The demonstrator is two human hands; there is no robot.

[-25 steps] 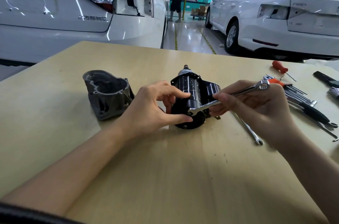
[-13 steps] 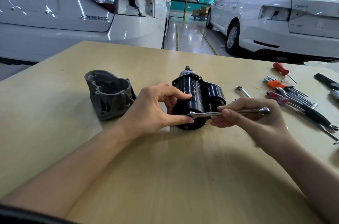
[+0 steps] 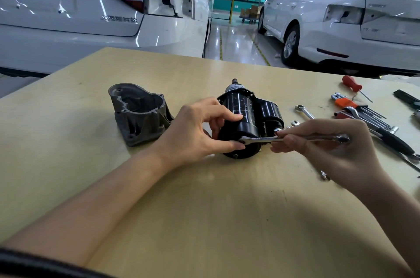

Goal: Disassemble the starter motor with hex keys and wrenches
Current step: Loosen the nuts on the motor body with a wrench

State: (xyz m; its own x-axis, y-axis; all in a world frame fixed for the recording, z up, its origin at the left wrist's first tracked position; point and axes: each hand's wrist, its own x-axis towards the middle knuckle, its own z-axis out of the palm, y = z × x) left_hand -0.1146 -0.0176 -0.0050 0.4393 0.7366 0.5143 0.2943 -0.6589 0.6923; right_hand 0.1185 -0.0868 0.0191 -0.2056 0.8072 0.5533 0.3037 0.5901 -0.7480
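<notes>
Head view: the starter motor (image 3: 246, 122) lies on its side in the middle of the frame, on the pale wooden table (image 3: 204, 221), its black barrel running from the near end cap up toward the shaft tip at the far end. The left hand (image 3: 197, 134) comes in from the lower left, forearm stretched diagonally across the table, and grips the near end of the motor — thumb low against the end cap, index finger curled over the top of the barrel, the other fingers tucked behind.

The right hand (image 3: 325, 148) enters from the lower right with the wrist bent inward. Its thumb and fingertips pinch the shank of a silver wrench (image 3: 293, 139), which lies nearly level across the frame. The open head of the wrench sits against the lower near end of the motor, just beside the left thumb; the ring end sticks out past the knuckles to the right. Whether the head is seated on a bolt, I cannot tell.

Left of the motor, a little apart from it, stands the grey cast housing (image 3: 139, 114), its hollow facing up. In the right of the frame lie loose tools: a small spanner (image 3: 304, 111), a red-handled screwdriver (image 3: 352, 85) and a set of hex keys (image 3: 361, 114) in an orange holder. Two white cars (image 3: 102, 16) fill the top of the frame — one at upper left, one at upper right.
</notes>
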